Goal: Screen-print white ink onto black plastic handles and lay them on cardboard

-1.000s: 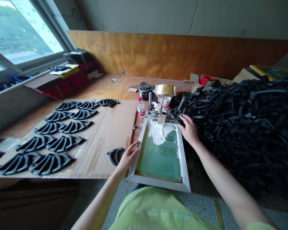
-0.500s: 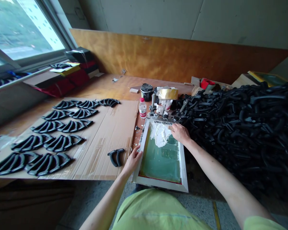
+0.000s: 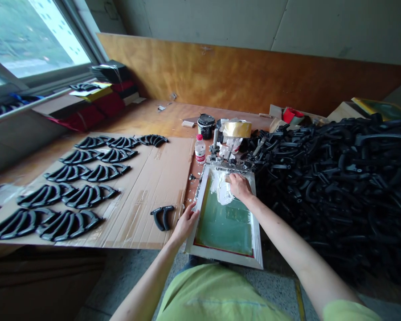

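Note:
A silk-screen frame [image 3: 220, 258] with green mesh lies in front of me at the table's near edge. White ink [image 3: 219, 191] is spread at its far end. My left hand [image 3: 186, 220] grips the frame's left rail, fingers curled over the edge. My right hand [image 3: 239, 185] is at the far end of the mesh over the white ink, fingers closed downward; what it holds is hidden under the hand. A pair of black plastic handles [image 3: 162, 216] lies on the cardboard just left of my left hand.
A big heap of black handles [image 3: 337, 178] fills the right side. Rows of handles [image 3: 87, 178] lie on a cardboard sheet [image 3: 147, 187] at left. Behind the frame stand a small bottle [image 3: 199, 150], a black jar [image 3: 206, 125] and a gold tape roll [image 3: 235, 129].
My right hand moved left from the frame's far right corner onto the mesh over the white ink. My left hand stayed on the left rail. The view shifted slightly.

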`<control>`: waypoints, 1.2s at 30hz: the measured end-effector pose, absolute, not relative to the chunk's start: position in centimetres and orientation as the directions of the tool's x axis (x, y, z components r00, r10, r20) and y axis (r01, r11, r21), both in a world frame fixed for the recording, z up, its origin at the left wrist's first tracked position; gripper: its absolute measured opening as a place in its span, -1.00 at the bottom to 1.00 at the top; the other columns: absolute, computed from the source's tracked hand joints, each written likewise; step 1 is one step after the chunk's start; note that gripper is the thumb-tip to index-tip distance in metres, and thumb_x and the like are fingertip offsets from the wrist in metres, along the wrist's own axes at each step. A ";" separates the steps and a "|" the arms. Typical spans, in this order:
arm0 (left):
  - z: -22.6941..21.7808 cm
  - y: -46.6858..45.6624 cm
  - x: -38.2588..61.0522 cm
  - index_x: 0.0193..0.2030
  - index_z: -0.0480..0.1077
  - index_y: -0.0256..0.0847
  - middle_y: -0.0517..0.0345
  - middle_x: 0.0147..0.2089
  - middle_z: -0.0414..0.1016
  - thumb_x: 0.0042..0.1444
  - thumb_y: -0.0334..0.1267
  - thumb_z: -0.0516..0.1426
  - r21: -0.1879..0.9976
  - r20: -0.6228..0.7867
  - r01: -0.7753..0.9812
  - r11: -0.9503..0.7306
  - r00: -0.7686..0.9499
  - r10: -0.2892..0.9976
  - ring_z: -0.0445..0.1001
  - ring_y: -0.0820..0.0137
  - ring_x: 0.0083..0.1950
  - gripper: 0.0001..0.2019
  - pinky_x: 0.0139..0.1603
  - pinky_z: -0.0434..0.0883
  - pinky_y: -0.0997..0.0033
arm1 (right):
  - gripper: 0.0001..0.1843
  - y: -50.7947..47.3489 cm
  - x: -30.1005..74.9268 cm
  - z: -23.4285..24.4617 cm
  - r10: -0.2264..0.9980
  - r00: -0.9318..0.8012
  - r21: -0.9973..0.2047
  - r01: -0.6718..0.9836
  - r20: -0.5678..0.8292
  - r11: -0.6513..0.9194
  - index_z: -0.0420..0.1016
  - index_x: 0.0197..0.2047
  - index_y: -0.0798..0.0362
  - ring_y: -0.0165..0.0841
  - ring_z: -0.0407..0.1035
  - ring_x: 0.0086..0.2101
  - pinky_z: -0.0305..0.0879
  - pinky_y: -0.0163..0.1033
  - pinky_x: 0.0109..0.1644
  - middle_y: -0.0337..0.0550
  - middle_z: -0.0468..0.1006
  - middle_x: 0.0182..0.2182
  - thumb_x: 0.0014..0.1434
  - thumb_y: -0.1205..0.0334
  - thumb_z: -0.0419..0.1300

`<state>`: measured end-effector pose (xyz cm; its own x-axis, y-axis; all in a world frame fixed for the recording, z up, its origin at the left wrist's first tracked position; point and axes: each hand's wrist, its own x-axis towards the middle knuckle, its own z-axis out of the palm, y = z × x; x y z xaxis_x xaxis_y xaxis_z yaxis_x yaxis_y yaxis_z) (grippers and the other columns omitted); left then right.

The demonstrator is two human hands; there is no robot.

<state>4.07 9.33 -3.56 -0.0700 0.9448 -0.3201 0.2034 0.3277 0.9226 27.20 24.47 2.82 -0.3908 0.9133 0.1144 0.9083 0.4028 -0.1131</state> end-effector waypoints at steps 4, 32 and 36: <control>-3.2 9.3 4.2 0.25 0.23 -0.20 0.08 -0.19 0.53 0.13 0.11 0.05 0.926 -0.318 0.183 0.330 -0.092 0.944 0.49 0.29 -0.17 -0.38 -0.14 0.39 0.35 | -0.83 25.0 28.1 3.2 0.846 -0.518 -0.200 0.822 0.131 0.534 0.46 -0.21 0.03 -0.28 0.34 -0.22 0.20 -0.27 -0.19 -0.12 0.51 -0.23 0.14 0.38 0.10; -1.1 9.2 4.4 0.21 0.28 -0.25 0.10 -0.31 0.52 0.02 0.10 0.16 0.935 -0.342 0.055 0.350 -0.116 0.933 0.46 0.37 -0.35 -0.33 -0.38 0.35 0.46 | -0.82 21.6 30.7 4.4 0.681 -0.679 -0.394 0.566 0.275 0.724 0.49 -0.14 -0.01 -0.30 0.38 -0.24 0.31 -0.23 -0.15 -0.15 0.51 -0.29 0.16 0.32 0.19; 3.4 9.1 4.2 0.26 0.22 -0.17 0.19 -0.38 0.49 -0.02 0.10 0.20 0.928 -0.373 -0.008 0.374 -0.067 0.925 0.42 0.42 -0.44 -0.28 -0.45 0.32 0.51 | -0.37 27.0 29.0 7.3 0.835 -0.493 -0.407 0.729 0.245 0.550 0.28 0.21 -0.17 -0.29 0.42 -0.23 0.32 -0.23 -0.15 -0.17 0.53 -0.15 0.06 0.27 0.30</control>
<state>4.16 9.15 3.45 -0.0674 0.9253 -0.3732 -0.0082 0.3735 0.9276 29.00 26.96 7.25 -0.4927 0.8350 0.2451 0.7293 0.5498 -0.4072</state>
